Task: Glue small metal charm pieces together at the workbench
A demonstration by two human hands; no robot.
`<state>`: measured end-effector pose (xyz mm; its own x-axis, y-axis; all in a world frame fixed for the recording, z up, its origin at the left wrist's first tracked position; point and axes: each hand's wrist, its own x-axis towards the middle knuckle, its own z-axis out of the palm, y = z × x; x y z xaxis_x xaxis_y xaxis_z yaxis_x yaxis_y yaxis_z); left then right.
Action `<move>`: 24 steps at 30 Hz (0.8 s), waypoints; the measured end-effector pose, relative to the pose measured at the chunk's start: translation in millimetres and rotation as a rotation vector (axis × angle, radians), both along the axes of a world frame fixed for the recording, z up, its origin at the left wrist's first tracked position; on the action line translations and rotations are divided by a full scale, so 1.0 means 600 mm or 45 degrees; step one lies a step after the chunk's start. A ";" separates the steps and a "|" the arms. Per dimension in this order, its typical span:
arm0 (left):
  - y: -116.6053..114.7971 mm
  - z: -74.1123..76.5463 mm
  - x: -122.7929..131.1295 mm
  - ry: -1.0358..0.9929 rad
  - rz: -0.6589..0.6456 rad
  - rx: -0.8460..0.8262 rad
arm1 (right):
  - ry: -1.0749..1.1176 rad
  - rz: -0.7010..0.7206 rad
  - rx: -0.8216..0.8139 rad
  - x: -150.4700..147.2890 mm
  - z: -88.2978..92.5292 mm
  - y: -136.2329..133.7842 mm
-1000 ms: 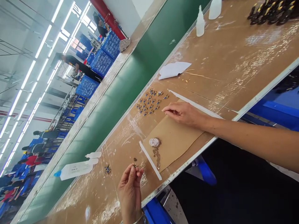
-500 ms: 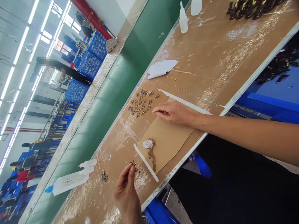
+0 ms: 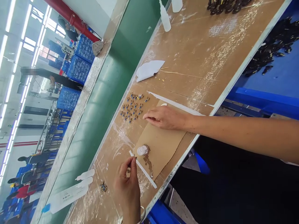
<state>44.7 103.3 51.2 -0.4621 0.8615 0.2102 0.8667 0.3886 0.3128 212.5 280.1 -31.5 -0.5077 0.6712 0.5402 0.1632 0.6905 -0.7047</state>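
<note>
My left hand (image 3: 128, 179) pinches a tiny dark piece (image 3: 135, 157) between thumb and forefinger, just above a white strip (image 3: 143, 169). Close by, a small cup of white paste (image 3: 143, 150) stands on a brown cardboard sheet (image 3: 164, 144), with a wet brown stain beside it. On the sheet's far part rests my right hand (image 3: 163, 117), its fingers curled and pressed together; whatever they hold is hidden. A white rounded thing (image 3: 164, 104) shows just behind that hand. Past its fingertips, several small gold-and-blue pieces (image 3: 132, 107) lie spread in rows.
A cluster of small pieces (image 3: 103, 186) lies near a large white bottle (image 3: 67, 196) and a smaller bottle (image 3: 86, 175). White paper (image 3: 149, 70) with thin sticks and another squeeze bottle (image 3: 165, 19) are farther right. A blue bin (image 3: 280, 74) holds dark parts beyond the table edge.
My left hand has moved closer to the cup with the tiny piece in its fingers. My right hand stays on the cardboard. The camera view has shifted, uncovering the white rounded thing.
</note>
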 end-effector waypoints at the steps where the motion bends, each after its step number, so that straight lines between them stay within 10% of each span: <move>1: 0.005 0.001 0.001 0.011 -0.037 -0.003 | -0.008 0.002 -0.002 0.001 0.001 0.000; 24: 0.028 0.004 0.006 -0.226 0.153 0.034 | -0.050 0.012 -0.011 0.002 0.006 -0.001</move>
